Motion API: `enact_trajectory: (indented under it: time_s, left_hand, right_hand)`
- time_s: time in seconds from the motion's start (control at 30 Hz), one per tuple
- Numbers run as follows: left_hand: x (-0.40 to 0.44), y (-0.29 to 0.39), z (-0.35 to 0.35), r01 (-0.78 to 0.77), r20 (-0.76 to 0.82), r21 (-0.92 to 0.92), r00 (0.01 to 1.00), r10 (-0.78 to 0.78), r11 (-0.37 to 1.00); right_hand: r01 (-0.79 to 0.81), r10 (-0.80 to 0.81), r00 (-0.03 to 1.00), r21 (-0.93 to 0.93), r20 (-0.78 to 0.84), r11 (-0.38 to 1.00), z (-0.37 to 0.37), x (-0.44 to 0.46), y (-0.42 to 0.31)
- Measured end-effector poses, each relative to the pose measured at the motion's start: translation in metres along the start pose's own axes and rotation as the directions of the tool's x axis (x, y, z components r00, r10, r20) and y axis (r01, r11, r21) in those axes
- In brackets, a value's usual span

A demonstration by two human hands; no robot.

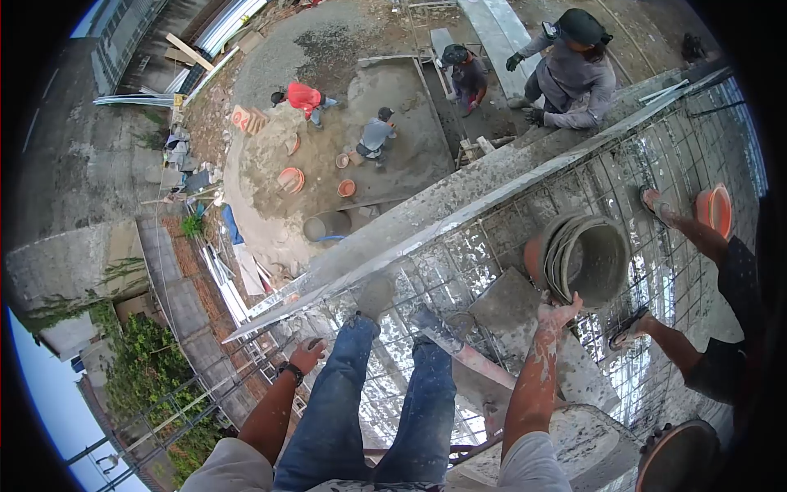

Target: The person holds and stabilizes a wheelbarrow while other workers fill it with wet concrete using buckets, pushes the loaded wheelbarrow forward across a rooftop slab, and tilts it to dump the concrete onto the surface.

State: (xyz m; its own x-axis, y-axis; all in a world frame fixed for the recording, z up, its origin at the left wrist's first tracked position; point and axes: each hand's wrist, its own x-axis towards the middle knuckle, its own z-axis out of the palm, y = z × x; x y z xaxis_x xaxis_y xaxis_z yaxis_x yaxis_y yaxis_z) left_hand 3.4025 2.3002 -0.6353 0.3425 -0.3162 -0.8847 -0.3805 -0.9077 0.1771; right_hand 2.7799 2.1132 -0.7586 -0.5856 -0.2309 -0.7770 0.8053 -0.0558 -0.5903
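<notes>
My right hand (560, 312), splashed with grey cement, grips the lower rim of a stack of cement-caked buckets (537, 258). The stack is tipped on its side, and its open mouth faces right. Over on the left, my left hand (307, 355) hangs beside my knee, near the edge of the rebar mesh, with a dark band on its wrist. Its fingers are loosely bent and apart, and nothing shows in them. Under the buckets lies a cement-covered board (512, 307) on the rebar mesh (443, 275).
A concrete beam edge (426, 221) crosses diagonally ahead, with a drop beyond it. A person in grey (574, 82) leans at the beam; several others work below. Another person's legs (697, 234) stand at right near an orange bucket (714, 210). A cement-smeared wheelbarrow-like tray (574, 447) is close by.
</notes>
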Motion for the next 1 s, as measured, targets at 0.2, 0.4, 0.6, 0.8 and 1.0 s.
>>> enact_trajectory:
  time_s: [0.2, 0.4, 0.6, 0.8, 1.0]
  left_hand:
    - [-0.006, 0.064, 0.001, -0.149, 0.074, -0.044, 0.986, 0.152, 0.988]
    - [0.019, 0.079, 0.027, -0.209, 0.059, -0.031, 0.976, 0.21, 0.977]
    - [0.015, 0.125, 0.048, -0.29, 0.095, -0.108, 0.949, 0.3, 0.951]
    - [0.001, 0.156, 0.06, -0.307, 0.081, -0.081, 0.946, 0.314, 0.948]
    - [0.006, 0.147, 0.067, -0.232, 0.214, -0.159, 0.941, 0.263, 0.96]
  right_hand:
    - [-0.056, 0.056, 0.996, 0.003, -0.068, 0.998, -0.028, -0.032, 0.025]
    - [-0.094, 0.095, 0.995, 0.051, -0.012, 0.994, -0.03, -0.037, 0.014]
    - [-0.12, 0.121, 0.993, 0.043, -0.001, 0.992, -0.03, -0.038, 0.016]
    - [-0.163, 0.161, 0.986, 0.05, 0.036, 0.985, -0.03, -0.039, 0.016]
    - [-0.084, 0.086, 0.996, 0.097, -0.015, 0.992, -0.036, -0.03, 0.019]
